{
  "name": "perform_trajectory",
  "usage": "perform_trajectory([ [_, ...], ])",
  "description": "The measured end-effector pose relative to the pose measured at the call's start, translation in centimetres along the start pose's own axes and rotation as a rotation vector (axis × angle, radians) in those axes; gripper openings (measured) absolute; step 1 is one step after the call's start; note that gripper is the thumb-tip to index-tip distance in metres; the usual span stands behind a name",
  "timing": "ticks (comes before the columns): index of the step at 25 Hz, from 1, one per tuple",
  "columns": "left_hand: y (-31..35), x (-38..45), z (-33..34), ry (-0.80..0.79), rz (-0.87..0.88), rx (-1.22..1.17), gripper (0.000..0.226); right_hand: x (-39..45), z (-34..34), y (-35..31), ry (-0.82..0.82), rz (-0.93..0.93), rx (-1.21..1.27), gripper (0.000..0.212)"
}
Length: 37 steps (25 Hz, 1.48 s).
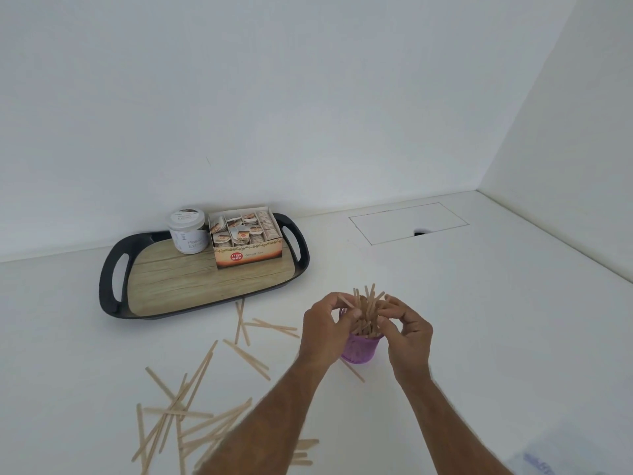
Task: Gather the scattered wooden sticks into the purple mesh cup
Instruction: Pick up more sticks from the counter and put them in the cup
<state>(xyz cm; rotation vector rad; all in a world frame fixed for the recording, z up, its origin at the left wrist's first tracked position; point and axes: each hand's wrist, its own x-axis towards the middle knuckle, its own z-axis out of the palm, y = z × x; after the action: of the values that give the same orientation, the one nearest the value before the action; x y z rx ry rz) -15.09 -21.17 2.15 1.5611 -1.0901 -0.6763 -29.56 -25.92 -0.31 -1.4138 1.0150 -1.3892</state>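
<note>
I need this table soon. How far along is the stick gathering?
Partly done. A bundle of sticks already stands in the purple mesh cup. The left hand and right hand are at the cup's rim, settling that bundle. Many scattered sticks remain on the white table left of the cup, a few more near the tray, and one beside the cup's base.

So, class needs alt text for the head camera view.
Both hands, left hand and right hand, settle a bundle of sticks into a purple mesh cup; loose sticks lie scattered left, near a tray.
</note>
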Motion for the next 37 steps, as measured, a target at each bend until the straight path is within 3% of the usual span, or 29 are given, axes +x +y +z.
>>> perform_trajectory([
  [2, 0.0, 0.0, -0.3, 0.009, 0.013, 0.026, 0.014, 0.0, 0.0, -0.2, 0.02, -0.023, -0.04, 0.019],
  [4, -0.2, 0.0, -0.8, -0.033, 0.053, 0.064, 0.031, 0.0, 0.1, -0.7, 0.028, -0.092, -0.08, 0.009],
  [9, -1.6, -0.5, -2.8, -0.253, 0.093, 0.253, 0.058, 0.1, 0.9, -2.4, 0.015, -0.326, -0.242, 0.017],
  [13, -3.5, -0.2, -6.4, -0.053, 0.16, 0.488, 0.048, -0.6, 2.6, -4.5, 0.1, -0.547, -0.365, 0.028],
  [15, -5.1, -0.1, -8.4, -0.035, 0.098, 0.673, 0.049, -1.9, 3.7, -5.0, 0.004, -0.671, -0.402, 0.026],
  [17, -6.8, -0.4, -10.0, -0.114, -0.004, 0.83, 0.054, -4.2, 4.7, -4.5, -0.255, -0.727, -0.453, 0.028],
  [20, -8.7, -1.1, -11.3, -0.261, -0.092, 1.002, 0.067, -7.3, 5.9, -1.9, -0.575, -0.562, -0.764, 0.05],
  [23, -9.6, -1.7, -11.8, -0.354, -0.147, 1.101, 0.085, -8.8, 6.8, 0.7, -0.755, -0.228, -1.121, 0.094],
  [25, -9.8, -2.2, -11.7, -0.385, -0.169, 1.119, 0.093, -9.2, 7.3, 1.6, -0.806, -0.118, -1.236, 0.112],
  [30, -9.7, -2.7, -12.2, -0.36, -0.1, 1.127, 0.088, -9.7, 8.5, 1.7, -0.862, -0.057, -1.189, 0.114],
  [34, -9.9, -3.3, -13.8, -0.263, 0.037, 1.114, 0.067, -10.8, 9.3, 1.0, -0.988, -0.156, -0.961, 0.106],
  [37, -10.3, -4.1, -15.0, -0.171, 0.116, 1.024, 0.049, -11.5, 9.0, 0.6, -1.094, -0.287, -0.847, 0.116],
])
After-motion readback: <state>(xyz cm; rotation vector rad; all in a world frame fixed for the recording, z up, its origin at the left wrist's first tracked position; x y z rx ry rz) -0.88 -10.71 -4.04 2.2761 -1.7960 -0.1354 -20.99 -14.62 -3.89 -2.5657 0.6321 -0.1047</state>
